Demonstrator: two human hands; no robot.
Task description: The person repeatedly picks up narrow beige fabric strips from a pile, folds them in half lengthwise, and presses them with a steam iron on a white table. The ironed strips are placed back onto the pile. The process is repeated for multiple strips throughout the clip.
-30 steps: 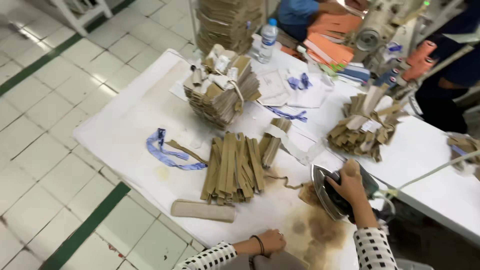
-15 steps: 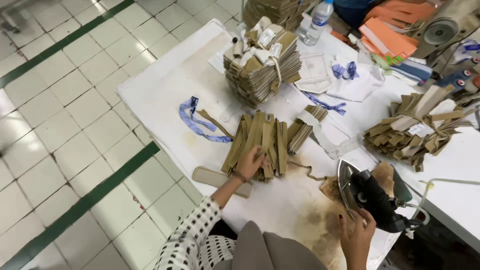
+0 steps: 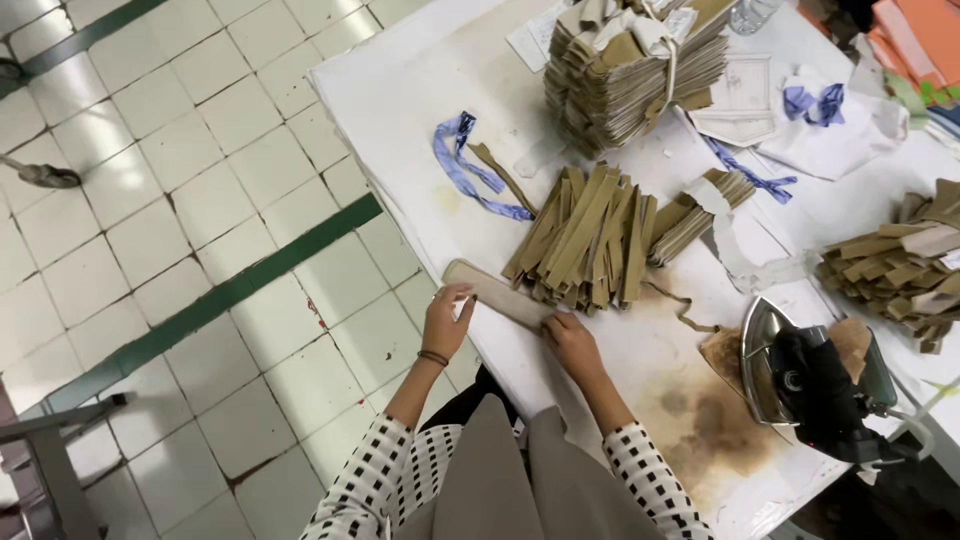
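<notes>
Item one: a long, flat, pale beige fabric strip with rounded ends (image 3: 497, 294), lying at the near edge of the white padded table (image 3: 400, 100), centre of the frame. Your left hand (image 3: 446, 322) rests on its left end, fingers curled lightly over the edge with the thumb alongside. Your right hand (image 3: 571, 336) presses its right end, fingers bent down onto the cloth; whether either hand truly pinches the strip cannot be told.

Item two: a loose fan of tan folded fabric strips (image 3: 585, 238), just above the beige strip and touching its right end.

Item three: a tall tied bundle of tan fabric pieces (image 3: 630, 70), upper centre.

Item four: a blue ribbon loop (image 3: 462, 165), left of the fan.

Item five: a dark electric iron (image 3: 815, 378) standing on its heel, lower right, beside a brown scorch stain (image 3: 700, 420).

Item six: a smaller heap of tan pieces (image 3: 895, 270), right edge.

No containers in view; all stock lies loose on the table.
</notes>
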